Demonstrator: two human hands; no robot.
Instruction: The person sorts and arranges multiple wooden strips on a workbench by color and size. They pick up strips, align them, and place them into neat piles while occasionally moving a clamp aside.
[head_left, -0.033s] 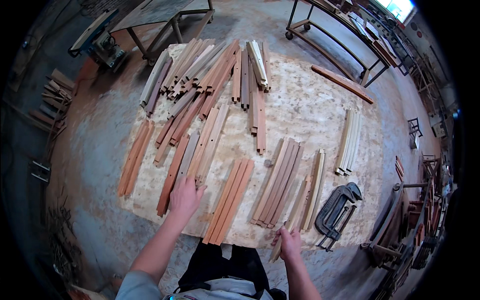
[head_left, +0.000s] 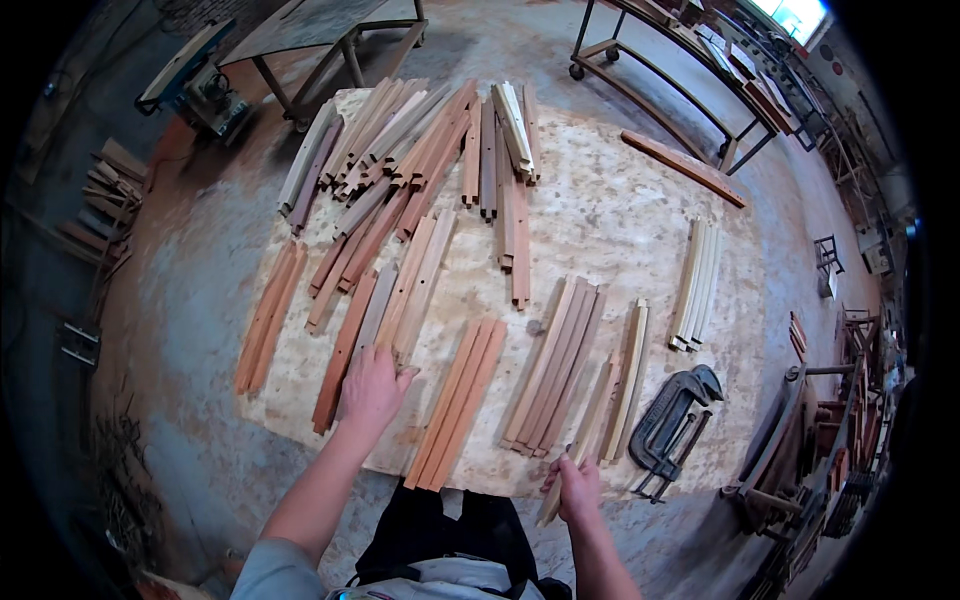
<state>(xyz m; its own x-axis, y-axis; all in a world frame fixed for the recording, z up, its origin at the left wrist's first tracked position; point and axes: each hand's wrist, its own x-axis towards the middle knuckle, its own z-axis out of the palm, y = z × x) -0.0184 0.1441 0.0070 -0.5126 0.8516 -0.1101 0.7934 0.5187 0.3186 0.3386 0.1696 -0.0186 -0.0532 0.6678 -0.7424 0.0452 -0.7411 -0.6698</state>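
My right hand (head_left: 574,487) is closed round the near end of a pale wooden strip (head_left: 597,410), which slants away over the table's front edge. Beside that strip lie a pair of pale curved strips (head_left: 627,380). My left hand (head_left: 374,388) is closed at the near ends of some wooden strips; its fingertips are partly hidden. Those are a pair of light brown strips (head_left: 415,283) with small dark holes, and a grey-brown strip (head_left: 374,315) reaches the same hand. A reddish strip (head_left: 345,352) lies just left of it.
Between my hands lie orange-brown strips (head_left: 457,405) and grey-brown strips (head_left: 557,365). A black C-clamp (head_left: 668,425) rests at the right, below pale strips (head_left: 696,285). A jumbled strip pile (head_left: 400,150) covers the far left. One reddish piece (head_left: 685,168) lies far right on the stained table (head_left: 590,225).
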